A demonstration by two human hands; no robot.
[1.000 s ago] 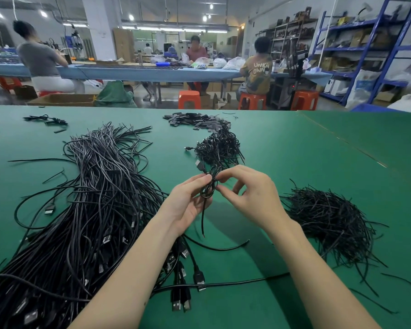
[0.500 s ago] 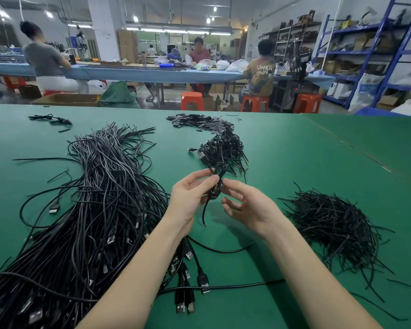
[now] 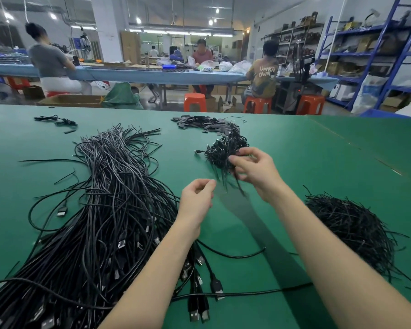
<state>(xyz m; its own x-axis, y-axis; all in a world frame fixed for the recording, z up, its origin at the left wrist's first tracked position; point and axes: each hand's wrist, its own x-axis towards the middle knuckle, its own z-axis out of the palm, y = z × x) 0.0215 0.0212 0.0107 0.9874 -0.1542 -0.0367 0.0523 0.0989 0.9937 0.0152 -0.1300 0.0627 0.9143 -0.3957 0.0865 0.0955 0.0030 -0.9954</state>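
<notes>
My right hand grips a small coiled black cable whose loose ends hang down. It holds the coil at the near edge of a heap of coiled, tied cables in the middle of the green table. My left hand hovers lower and to the left, its fingers loosely curled with nothing between them. A big sheaf of long black USB cables lies on the left, its plugs toward me. A pile of short black ties lies on the right.
Flat black pieces are heaped at the table's far edge. A few stray cables lie far left. One loose cable crosses the table under my forearms. Beyond the table, people sit on stools at a blue bench; blue shelving stands at right.
My hands have parted. The right hand carried the coiled cable forward and right to the heap, while the left hand let go and dropped back toward me.
</notes>
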